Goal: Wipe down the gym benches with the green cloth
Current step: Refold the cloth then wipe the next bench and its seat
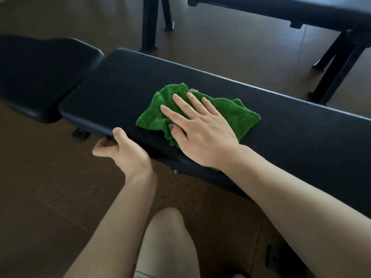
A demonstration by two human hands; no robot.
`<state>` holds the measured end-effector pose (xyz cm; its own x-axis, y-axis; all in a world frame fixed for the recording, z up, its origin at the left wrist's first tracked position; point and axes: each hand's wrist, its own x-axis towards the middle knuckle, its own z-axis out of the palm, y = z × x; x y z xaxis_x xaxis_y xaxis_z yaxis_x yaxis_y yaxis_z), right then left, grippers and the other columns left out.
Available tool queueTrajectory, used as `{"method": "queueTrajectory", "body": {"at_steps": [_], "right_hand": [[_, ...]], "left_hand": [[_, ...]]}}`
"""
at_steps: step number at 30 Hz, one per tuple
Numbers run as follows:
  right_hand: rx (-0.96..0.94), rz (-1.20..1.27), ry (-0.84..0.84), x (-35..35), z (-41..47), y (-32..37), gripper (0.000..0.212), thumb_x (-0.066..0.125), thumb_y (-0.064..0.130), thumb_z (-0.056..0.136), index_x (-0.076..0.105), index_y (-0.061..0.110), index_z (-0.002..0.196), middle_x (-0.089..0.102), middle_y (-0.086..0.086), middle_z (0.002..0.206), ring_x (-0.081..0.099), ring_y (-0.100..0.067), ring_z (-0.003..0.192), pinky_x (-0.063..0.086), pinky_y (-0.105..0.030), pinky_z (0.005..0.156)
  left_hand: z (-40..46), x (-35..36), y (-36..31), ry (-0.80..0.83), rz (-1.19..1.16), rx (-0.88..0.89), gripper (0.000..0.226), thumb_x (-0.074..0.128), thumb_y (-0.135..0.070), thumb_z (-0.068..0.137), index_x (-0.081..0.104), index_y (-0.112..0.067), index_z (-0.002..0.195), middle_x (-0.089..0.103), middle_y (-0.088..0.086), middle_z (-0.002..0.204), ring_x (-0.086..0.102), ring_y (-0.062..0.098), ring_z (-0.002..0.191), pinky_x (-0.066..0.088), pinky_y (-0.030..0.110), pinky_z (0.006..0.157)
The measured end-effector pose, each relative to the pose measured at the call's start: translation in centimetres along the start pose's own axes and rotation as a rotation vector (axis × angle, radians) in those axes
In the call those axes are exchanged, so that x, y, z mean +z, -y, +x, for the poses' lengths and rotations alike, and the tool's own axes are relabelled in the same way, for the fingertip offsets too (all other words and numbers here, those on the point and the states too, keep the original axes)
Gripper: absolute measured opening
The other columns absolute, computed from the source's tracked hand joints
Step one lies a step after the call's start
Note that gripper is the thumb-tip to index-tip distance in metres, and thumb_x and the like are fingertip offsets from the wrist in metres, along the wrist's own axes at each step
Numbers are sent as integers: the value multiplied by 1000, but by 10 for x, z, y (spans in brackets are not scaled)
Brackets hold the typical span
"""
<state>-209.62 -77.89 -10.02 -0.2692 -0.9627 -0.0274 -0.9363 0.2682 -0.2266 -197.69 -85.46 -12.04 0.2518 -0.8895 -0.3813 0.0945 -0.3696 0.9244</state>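
A long black padded bench (112, 85) runs from the middle left to the right edge. The crumpled green cloth (152, 115) lies on its top near the front edge. My right hand (198, 129) lies flat on the cloth with straight, spread fingers and presses it onto the pad. My left hand (122, 149) grips the bench's near edge, thumb on top and fingers curled underneath. A separate black seat pad (40, 77) sits just left of the bench.
A second black bench (301, 11) with metal legs (339, 63) stands behind, at the top right. More black legs (149, 23) stand at top centre. The floor (50, 187) is brown. My knee (168, 237) shows at the bottom centre.
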Motion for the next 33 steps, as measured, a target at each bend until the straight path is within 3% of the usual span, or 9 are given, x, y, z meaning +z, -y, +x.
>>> {"method": "queueTrajectory", "body": {"at_steps": [3,6,11,15,18,22,28,30,33], "right_hand": [[-110,-10,4,2,-33,-1,55,17,49,109,18,42,163,10,3,174,-1,-24,161,2,-46,130],[-169,-20,43,-1,-36,-4,55,15,51,108,17,45,163,8,6,174,-3,-22,161,2,-46,130],[-242,-38,55,-3,40,3,55,16,49,107,15,48,162,7,6,174,-1,-22,161,1,-45,130],[-248,-44,84,-2,107,21,56,15,50,107,16,45,163,6,3,174,-1,-23,161,1,-46,130],[-265,-33,78,-1,84,21,56,15,49,108,14,41,164,6,2,174,-2,-24,161,0,-46,130],[-357,-2,107,-6,0,3,57,16,48,109,14,38,164,7,2,174,-3,-24,161,1,-48,130],[-371,-46,106,-5,13,13,58,21,50,108,14,38,164,8,2,174,0,-26,161,1,-48,130],[-357,-44,93,0,40,27,58,19,50,108,13,39,164,7,2,174,-1,-26,161,0,-47,130],[-319,-45,91,4,78,55,57,16,49,108,12,39,165,4,-1,175,-3,-29,160,-1,-49,129]], "left_hand": [[-1,2,2,-7,0,17,38,44,-34,108,31,-16,138,43,-8,101,46,6,85,34,24,66],[3,0,4,-2,14,25,35,44,-33,108,31,-15,135,43,-8,101,46,5,85,35,24,67],[12,-10,3,74,-2,-38,31,50,-37,106,31,-25,129,50,-3,108,57,12,97,49,35,85],[15,-14,-6,91,28,-96,36,52,-40,105,33,-25,131,52,0,118,58,21,109,52,47,101],[15,-20,-11,134,38,-114,35,53,-37,105,33,-25,131,54,1,120,60,22,113,54,48,101],[17,-25,-19,204,0,-177,25,56,-32,104,35,-29,116,54,8,125,63,26,115,55,52,101],[16,-30,-30,254,-49,-234,29,53,-24,108,35,-20,129,55,8,122,66,24,108,60,45,80],[27,-38,-35,325,-14,-281,28,47,-28,109,46,-15,134,63,15,127,70,30,110,60,48,83],[42,-50,-50,342,66,-344,58,26,-50,111,68,-13,124,76,17,117,75,31,106,57,48,88]]}}
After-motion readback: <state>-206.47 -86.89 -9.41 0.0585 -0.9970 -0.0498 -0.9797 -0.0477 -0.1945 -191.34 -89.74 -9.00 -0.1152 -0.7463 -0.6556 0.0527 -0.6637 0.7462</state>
